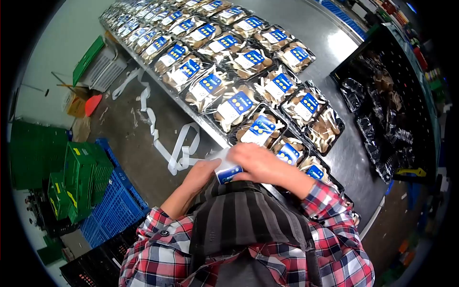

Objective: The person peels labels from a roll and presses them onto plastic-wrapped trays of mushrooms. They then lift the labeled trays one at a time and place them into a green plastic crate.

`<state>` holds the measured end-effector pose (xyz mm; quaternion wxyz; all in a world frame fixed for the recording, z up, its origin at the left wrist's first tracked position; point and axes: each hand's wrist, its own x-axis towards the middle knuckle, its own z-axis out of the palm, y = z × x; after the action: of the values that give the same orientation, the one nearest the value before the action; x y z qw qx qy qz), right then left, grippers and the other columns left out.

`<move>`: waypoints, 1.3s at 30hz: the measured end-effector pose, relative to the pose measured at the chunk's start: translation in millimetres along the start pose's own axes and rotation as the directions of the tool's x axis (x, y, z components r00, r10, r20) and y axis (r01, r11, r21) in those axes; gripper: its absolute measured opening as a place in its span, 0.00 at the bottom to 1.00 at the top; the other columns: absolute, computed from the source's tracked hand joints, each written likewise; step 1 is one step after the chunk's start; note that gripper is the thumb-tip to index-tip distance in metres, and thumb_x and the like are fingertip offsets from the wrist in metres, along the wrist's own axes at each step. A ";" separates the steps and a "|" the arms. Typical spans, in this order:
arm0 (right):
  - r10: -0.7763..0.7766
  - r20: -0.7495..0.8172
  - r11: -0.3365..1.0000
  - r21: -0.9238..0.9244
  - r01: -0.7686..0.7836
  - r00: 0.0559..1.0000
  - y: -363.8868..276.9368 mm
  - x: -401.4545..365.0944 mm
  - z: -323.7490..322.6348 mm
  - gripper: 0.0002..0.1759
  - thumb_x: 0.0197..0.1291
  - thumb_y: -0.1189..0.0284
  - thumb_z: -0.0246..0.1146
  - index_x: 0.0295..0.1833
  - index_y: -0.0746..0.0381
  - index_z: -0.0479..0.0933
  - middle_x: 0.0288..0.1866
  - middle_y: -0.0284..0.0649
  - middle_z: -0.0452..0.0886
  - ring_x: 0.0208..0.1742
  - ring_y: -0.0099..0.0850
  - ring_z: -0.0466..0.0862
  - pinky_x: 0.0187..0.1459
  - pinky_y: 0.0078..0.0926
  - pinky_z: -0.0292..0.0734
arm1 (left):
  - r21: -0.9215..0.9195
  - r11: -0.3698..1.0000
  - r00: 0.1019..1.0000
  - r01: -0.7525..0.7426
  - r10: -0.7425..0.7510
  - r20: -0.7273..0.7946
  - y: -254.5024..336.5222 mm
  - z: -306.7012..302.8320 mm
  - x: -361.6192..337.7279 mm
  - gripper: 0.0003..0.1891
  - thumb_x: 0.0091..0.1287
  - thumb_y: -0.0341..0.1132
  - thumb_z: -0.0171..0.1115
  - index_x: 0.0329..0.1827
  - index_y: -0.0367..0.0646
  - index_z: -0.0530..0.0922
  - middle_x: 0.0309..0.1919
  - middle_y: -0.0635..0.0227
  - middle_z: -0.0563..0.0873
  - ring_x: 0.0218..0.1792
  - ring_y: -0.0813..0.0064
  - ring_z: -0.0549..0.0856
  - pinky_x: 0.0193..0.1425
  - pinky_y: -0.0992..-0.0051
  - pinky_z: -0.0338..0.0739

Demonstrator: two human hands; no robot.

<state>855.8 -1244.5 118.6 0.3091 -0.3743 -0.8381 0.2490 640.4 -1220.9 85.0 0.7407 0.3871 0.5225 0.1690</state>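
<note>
Across the shiny surface (334, 43) lie rows of mushroom packs (260, 126), and at its near edge the left hand (201, 173) and right hand (260, 162) pinch a blue sticker (228, 172), maybe peeling it, which needs a gentle pull.

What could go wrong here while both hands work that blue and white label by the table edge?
The label, pinched between left hand and right hand, may crease or stick to itself. The white backing strip looped on the floor could catch a foot. The right forearm, close over the edge packs, might nudge one.
</note>
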 end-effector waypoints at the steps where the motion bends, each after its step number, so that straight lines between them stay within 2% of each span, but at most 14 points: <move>1: -0.006 0.070 1.000 -0.022 0.008 0.998 -0.4 3.4 9.4 0.19 0.43 0.70 0.68 0.41 0.63 0.71 0.40 0.43 0.74 0.44 0.43 0.75 0.44 0.37 0.71 | 0.182 0.976 0.992 -0.117 0.124 -0.030 -3.1 -5.2 1.9 0.17 0.65 0.40 0.54 0.27 0.33 0.78 0.22 0.71 0.80 0.26 0.80 0.75 0.29 0.77 0.67; 3: -0.083 0.018 0.993 -0.078 0.084 0.996 0.8 3.4 30.0 0.07 0.46 0.72 0.60 0.31 0.62 0.71 0.30 0.41 0.73 0.36 0.40 0.75 0.37 0.35 0.70 | 0.501 0.789 0.919 -0.357 0.393 0.036 -15.4 -17.7 13.5 0.16 0.64 0.39 0.52 0.28 0.32 0.78 0.21 0.71 0.79 0.26 0.81 0.75 0.28 0.75 0.66; 6: -0.196 -0.158 0.961 -0.228 0.158 0.968 -8.0 -7.8 30.2 0.04 0.48 0.72 0.55 0.31 0.60 0.69 0.31 0.37 0.70 0.35 0.34 0.74 0.36 0.31 0.69 | -0.119 0.983 0.953 -0.138 0.099 -0.288 -0.9 6.4 18.1 0.11 0.59 0.36 0.54 0.23 0.38 0.75 0.19 0.71 0.75 0.20 0.78 0.75 0.25 0.74 0.67; 10: -0.008 -0.324 0.991 -0.126 -0.035 0.946 -16.7 -23.4 14.8 0.07 0.51 0.72 0.58 0.32 0.63 0.69 0.36 0.40 0.70 0.39 0.37 0.73 0.39 0.32 0.69 | -0.092 0.995 0.983 0.045 -0.060 -0.173 3.3 10.5 21.9 0.09 0.60 0.34 0.54 0.27 0.38 0.75 0.22 0.71 0.75 0.23 0.77 0.77 0.26 0.76 0.70; 16: -0.008 -0.132 0.984 -0.179 -0.016 0.991 -2.6 -27.6 37.8 0.07 0.50 0.72 0.57 0.30 0.63 0.69 0.34 0.40 0.70 0.39 0.37 0.71 0.40 0.32 0.68 | 0.201 0.978 0.997 -0.060 0.066 -0.026 5.6 11.7 17.9 0.12 0.61 0.36 0.52 0.25 0.37 0.76 0.22 0.70 0.77 0.21 0.80 0.76 0.23 0.78 0.65; 22: -0.156 -0.279 0.970 -0.225 0.094 0.948 -12.6 -39.1 18.8 0.04 0.47 0.72 0.58 0.31 0.59 0.71 0.32 0.38 0.71 0.37 0.35 0.73 0.35 0.32 0.68 | -0.127 0.987 0.980 0.103 -0.123 -0.157 -17.3 -4.1 53.0 0.09 0.59 0.36 0.52 0.23 0.42 0.71 0.17 0.72 0.73 0.15 0.79 0.73 0.16 0.79 0.66; 24: 0.170 -0.414 0.972 -0.081 -0.222 0.894 -4.2 -60.2 -16.0 0.08 0.50 0.69 0.63 0.36 0.58 0.74 0.38 0.40 0.74 0.41 0.38 0.76 0.38 0.33 0.74 | -0.303 0.946 0.967 0.113 -0.175 -0.187 -23.9 -23.5 60.4 0.09 0.59 0.36 0.52 0.25 0.41 0.71 0.19 0.71 0.74 0.19 0.77 0.76 0.22 0.76 0.73; 25: 0.279 -0.339 0.887 -0.268 -0.377 0.898 6.1 -72.8 -53.2 0.10 0.49 0.70 0.63 0.39 0.58 0.76 0.36 0.37 0.75 0.40 0.36 0.77 0.37 0.32 0.75 | -0.386 0.920 0.968 0.068 -0.154 -0.198 -30.3 -34.6 68.3 0.08 0.60 0.36 0.52 0.27 0.40 0.71 0.22 0.68 0.76 0.23 0.73 0.79 0.30 0.72 0.77; 26: 0.174 -0.576 0.851 -0.320 -0.417 0.799 23.2 -99.6 -86.1 0.09 0.52 0.70 0.62 0.40 0.58 0.77 0.34 0.33 0.77 0.35 0.30 0.77 0.35 0.29 0.75 | -0.463 0.886 0.969 0.022 -0.134 -0.210 -34.9 -43.9 71.7 0.08 0.60 0.36 0.52 0.29 0.40 0.72 0.25 0.65 0.79 0.28 0.70 0.83 0.37 0.69 0.80; 27: 0.688 -0.555 0.714 0.406 -0.570 0.467 28.6 -116.2 -125.7 0.07 0.56 0.69 0.63 0.40 0.58 0.76 0.30 0.30 0.77 0.30 0.23 0.76 0.32 0.22 0.73 | -0.469 0.883 0.973 0.020 -0.126 -0.195 -31.0 -47.2 67.3 0.08 0.60 0.35 0.53 0.29 0.40 0.72 0.27 0.64 0.81 0.30 0.69 0.83 0.39 0.69 0.80; 29: 0.822 -0.474 0.558 0.554 -0.618 0.317 39.2 -151.6 -185.9 0.06 0.58 0.69 0.63 0.38 0.58 0.73 0.25 0.26 0.74 0.23 0.13 0.71 0.21 0.12 0.65 | -0.496 0.868 0.993 0.021 -0.077 -0.094 -23.1 -51.9 56.1 0.08 0.59 0.33 0.54 0.34 0.36 0.74 0.31 0.62 0.81 0.35 0.68 0.83 0.43 0.69 0.79; 32: 0.869 -0.341 0.492 0.509 -0.707 0.359 69.6 -185.4 -206.5 0.07 0.58 0.67 0.63 0.36 0.58 0.73 0.23 0.25 0.73 0.20 0.13 0.69 0.18 0.13 0.63 | -0.300 0.944 0.990 0.139 -0.144 0.005 -3.8 -21.7 21.1 0.11 0.59 0.32 0.55 0.39 0.32 0.74 0.34 0.61 0.81 0.38 0.68 0.82 0.46 0.68 0.77; 35: 0.942 -0.112 0.333 0.422 -0.843 0.316 107.4 -195.8 -197.5 0.09 0.56 0.64 0.63 0.39 0.55 0.75 0.34 0.27 0.79 0.35 0.18 0.76 0.35 0.20 0.72 | -0.046 0.990 0.988 0.131 -0.127 0.087 -10.8 -7.4 5.0 0.11 0.60 0.32 0.56 0.40 0.33 0.76 0.36 0.62 0.81 0.36 0.69 0.81 0.42 0.72 0.74; 39: 0.829 -0.315 0.462 -0.079 -0.883 0.462 171.9 -211.1 -141.4 0.14 0.53 0.60 0.65 0.41 0.56 0.75 0.30 0.35 0.79 0.31 0.32 0.79 0.30 0.29 0.73 | 0.029 0.986 0.980 0.166 -0.169 0.102 -4.4 -5.8 -11.7 0.11 0.65 0.33 0.52 0.41 0.33 0.75 0.37 0.61 0.81 0.37 0.68 0.80 0.42 0.71 0.73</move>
<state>1148.4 -1280.6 33.9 0.1903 -0.8055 -0.5136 0.2261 629.8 -1229.0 88.4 0.7746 0.3576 0.5154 0.0803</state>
